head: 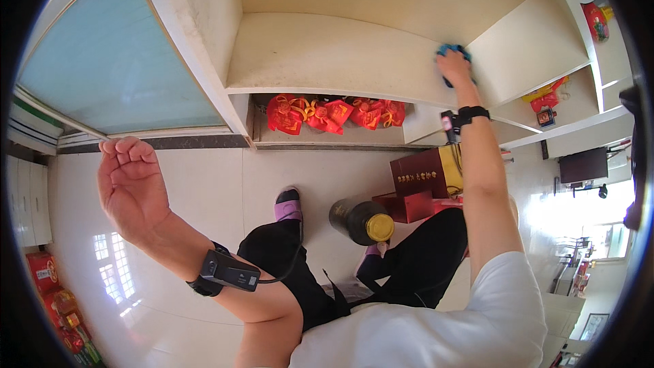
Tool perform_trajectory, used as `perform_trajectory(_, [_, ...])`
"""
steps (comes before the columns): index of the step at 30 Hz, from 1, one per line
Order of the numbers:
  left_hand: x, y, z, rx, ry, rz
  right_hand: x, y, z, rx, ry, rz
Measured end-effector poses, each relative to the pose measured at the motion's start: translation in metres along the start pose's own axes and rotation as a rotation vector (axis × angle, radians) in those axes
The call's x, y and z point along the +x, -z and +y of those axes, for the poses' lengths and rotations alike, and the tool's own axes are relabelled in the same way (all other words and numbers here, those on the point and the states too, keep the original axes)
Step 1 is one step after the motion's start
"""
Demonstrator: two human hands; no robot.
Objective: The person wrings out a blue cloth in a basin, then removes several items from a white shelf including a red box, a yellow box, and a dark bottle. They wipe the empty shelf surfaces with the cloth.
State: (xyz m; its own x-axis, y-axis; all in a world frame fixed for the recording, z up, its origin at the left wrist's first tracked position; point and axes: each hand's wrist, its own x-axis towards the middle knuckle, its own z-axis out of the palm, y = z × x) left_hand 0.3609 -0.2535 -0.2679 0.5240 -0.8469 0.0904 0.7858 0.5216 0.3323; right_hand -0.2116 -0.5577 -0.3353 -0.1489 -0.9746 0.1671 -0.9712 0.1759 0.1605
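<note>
My right hand (453, 67) holds a crumpled blue and black cloth (451, 49) down on the white shelf board (327, 53), close to the right inner corner of the open compartment. The cloth is partly hidden under the hand. To the left, my left hand (134, 191) is raised with the palm showing and the fingers loosely curled, holding nothing that I can see. Its fingertips appear beside the lower edge of a blue frosted-glass panel (117, 61); whether they touch it is unclear. Small dark specks lie on the shelf board.
Red packages (327, 115) with yellow ribbons fill the lower compartment. On the floor stand a dark jar (352, 220) with a yellow lid (380, 227), a maroon box (416, 176) and a red box (409, 207). Red goods (66, 312) sit at the far left. Side shelves hold small packages (546, 99).
</note>
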Motion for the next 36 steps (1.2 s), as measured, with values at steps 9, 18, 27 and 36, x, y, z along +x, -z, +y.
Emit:
perform_trajectory(9, [0.0,-0.006,-0.004,0.066,-0.019,0.048,-0.063,0.075,-0.378,0.344,0.685,-0.003])
perform_trajectory(18, [0.001,-0.006,-0.001,0.084,0.015,0.001,-0.135,0.086,-0.351,0.543,1.111,-0.041])
perform_trajectory(27, [-0.001,-0.007,0.001,0.013,-0.015,0.035,-0.118,0.101,-0.387,0.25,0.886,0.025])
perform_trajectory(36, [-0.001,-0.007,-0.004,-0.013,-0.007,0.02,-0.152,0.094,-0.359,0.412,0.873,0.171])
